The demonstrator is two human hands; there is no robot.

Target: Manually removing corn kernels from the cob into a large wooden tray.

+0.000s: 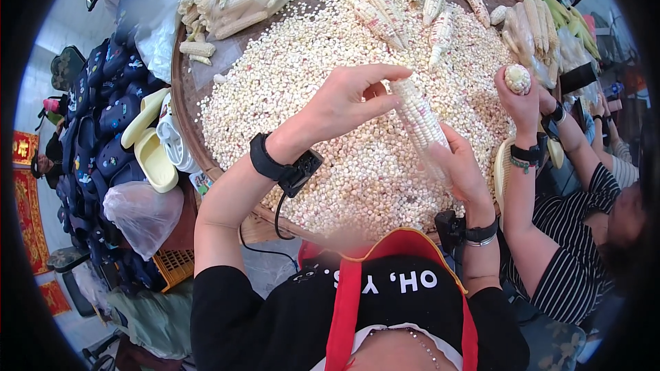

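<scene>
A pale ear of corn slants over a wide spread of loose kernels, many white and some reddish. At its upper end, the thumb and fingers of my left hand close round the tip. Lower down, my right hand grips the ear, with the thumb lying along its side. Rows of kernels show on the part between my hands; the lower end is partly hidden by my right hand. Beyond it, several whole ears with white and reddish kernels lie on the heap.
The kernels fill a large round brown tray. A plastic bag of cobs sits at the far left. On the right, a co-worker's hand holds another ear. Left of the tray are yellow clogs and dark blue clogs.
</scene>
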